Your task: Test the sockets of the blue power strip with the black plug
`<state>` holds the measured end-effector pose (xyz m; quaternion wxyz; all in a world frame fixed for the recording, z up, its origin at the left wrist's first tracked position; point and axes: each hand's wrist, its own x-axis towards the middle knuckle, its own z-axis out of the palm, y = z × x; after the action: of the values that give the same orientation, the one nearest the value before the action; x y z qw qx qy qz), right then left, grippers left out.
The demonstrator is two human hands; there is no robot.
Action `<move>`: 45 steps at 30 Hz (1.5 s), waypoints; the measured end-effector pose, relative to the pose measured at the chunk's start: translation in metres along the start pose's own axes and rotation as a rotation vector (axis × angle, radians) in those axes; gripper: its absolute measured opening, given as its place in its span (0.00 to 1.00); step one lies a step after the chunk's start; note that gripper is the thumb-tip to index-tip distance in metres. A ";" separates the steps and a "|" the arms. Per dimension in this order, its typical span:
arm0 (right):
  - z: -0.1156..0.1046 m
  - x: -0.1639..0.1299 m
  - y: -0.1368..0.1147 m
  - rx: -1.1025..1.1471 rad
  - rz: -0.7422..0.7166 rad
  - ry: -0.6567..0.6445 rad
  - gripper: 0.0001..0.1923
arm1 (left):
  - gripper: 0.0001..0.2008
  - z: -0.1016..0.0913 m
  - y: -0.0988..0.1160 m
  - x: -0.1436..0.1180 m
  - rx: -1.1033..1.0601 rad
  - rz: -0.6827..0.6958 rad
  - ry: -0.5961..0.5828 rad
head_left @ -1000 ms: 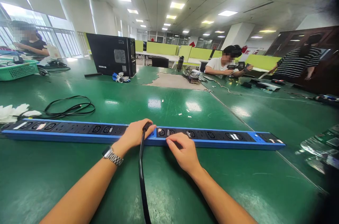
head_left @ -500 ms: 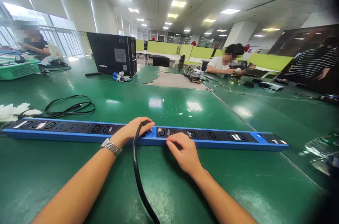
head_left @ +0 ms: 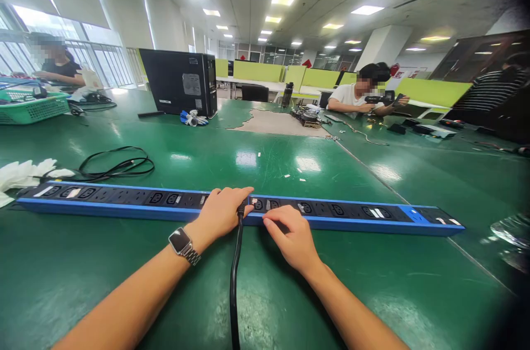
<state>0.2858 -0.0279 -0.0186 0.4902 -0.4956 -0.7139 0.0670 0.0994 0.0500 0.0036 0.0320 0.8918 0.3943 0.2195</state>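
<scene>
A long blue-and-black power strip [head_left: 351, 224] lies across the green table in front of me, its sockets facing up. My left hand [head_left: 220, 212], with a watch on the wrist, is over the middle of the strip, closed around a black power plug [head_left: 241, 208]. From that plug a thick black cord [head_left: 234, 284] runs down toward me. Whether the plug's pins are inside a socket is hidden by my fingers. Just right of it, my right hand [head_left: 292, 237] is closed, with curled fingers and thumb at the strip's front edge.
Behind the strip's left end lie a coiled thin black cable [head_left: 118, 168] and crumpled white material [head_left: 28, 176]. A black computer case [head_left: 182, 85], gloves [head_left: 194, 118] and a green basket [head_left: 35, 111] stand farther back. Other people [head_left: 351, 97] sit around the table. Clear plastic [head_left: 511, 234] lies at right.
My left hand has moved right along the strip with the plug and turned, so the watch face now shows. The cord hangs straighter. My right hand stays at the strip's edge.
</scene>
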 end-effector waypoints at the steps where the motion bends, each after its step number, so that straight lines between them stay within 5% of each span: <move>1: 0.000 0.000 0.000 0.002 -0.001 -0.003 0.07 | 0.21 0.002 0.000 -0.002 -0.001 0.003 0.027; 14: -0.002 0.000 0.001 0.019 -0.003 -0.013 0.07 | 0.14 0.016 0.000 -0.015 -0.101 0.001 0.283; 19: -0.002 -0.001 0.003 0.040 -0.011 -0.011 0.07 | 0.16 0.003 -0.012 -0.018 -0.320 -0.324 0.537; 25: -0.002 -0.002 0.005 0.048 -0.003 -0.025 0.07 | 0.12 -0.018 -0.062 -0.041 -0.197 -0.602 0.762; 39: -0.004 -0.002 0.005 0.046 -0.016 -0.046 0.07 | 0.12 -0.023 -0.063 -0.045 0.005 -0.572 0.552; 45: -0.004 -0.003 0.004 0.056 -0.012 -0.054 0.06 | 0.15 -0.025 -0.075 -0.051 -0.017 -0.332 0.441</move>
<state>0.2917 -0.0296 -0.0206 0.4851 -0.4754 -0.7274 0.0975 0.0071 0.0620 -0.0095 -0.0118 0.7453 0.5307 0.4034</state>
